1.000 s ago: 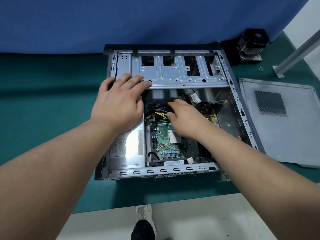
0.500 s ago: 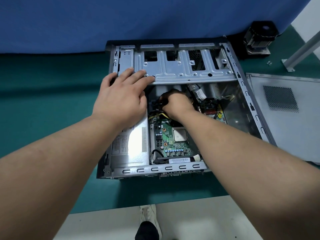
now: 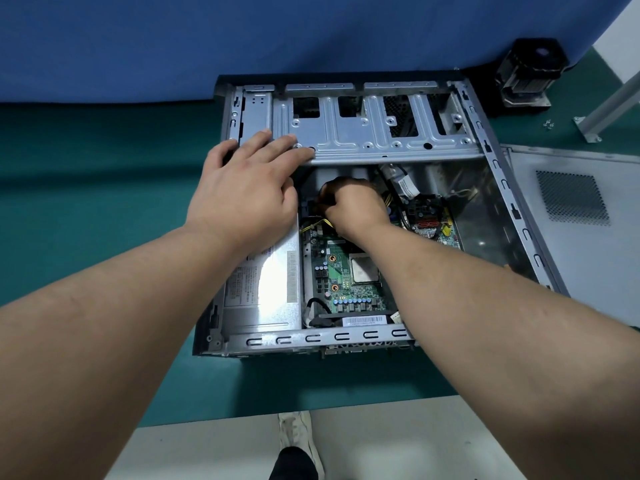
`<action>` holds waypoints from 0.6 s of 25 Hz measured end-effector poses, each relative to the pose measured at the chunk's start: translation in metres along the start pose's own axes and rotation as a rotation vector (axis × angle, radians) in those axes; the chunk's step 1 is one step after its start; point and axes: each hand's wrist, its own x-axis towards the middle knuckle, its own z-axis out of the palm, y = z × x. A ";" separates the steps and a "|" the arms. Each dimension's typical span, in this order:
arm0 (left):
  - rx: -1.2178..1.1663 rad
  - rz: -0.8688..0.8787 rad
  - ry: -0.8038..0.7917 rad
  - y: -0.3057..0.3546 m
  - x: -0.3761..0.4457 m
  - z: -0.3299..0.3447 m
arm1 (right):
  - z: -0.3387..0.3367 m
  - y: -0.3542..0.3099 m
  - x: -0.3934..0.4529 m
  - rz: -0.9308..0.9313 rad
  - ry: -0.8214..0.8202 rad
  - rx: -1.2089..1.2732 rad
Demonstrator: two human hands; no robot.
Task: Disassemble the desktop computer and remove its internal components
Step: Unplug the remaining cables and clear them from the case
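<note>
Left hand flat on drive cage, bracing case; right hand curled round yellow pwr cable connector. Stiff plug, fragile board: pull by housing, prob.

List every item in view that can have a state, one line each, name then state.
computer case: lying on its side, open, side panel off
side panel: detached, flat on the mat right of the case
drive cage: still mounted, bays look empty
left hand: flat, fingers resting on the drive cage
right hand: curled around a cable connector inside the case
processor: bare, no cooler on it
power supply: still in the case
</note>
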 end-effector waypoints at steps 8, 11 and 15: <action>0.002 0.002 -0.004 0.000 -0.001 -0.001 | 0.004 0.003 0.000 0.006 -0.001 0.029; 0.004 0.001 -0.007 0.000 -0.001 -0.001 | 0.002 0.006 0.000 0.008 -0.003 0.060; 0.002 -0.004 -0.008 0.000 0.000 -0.001 | 0.002 0.005 0.000 0.043 0.002 0.105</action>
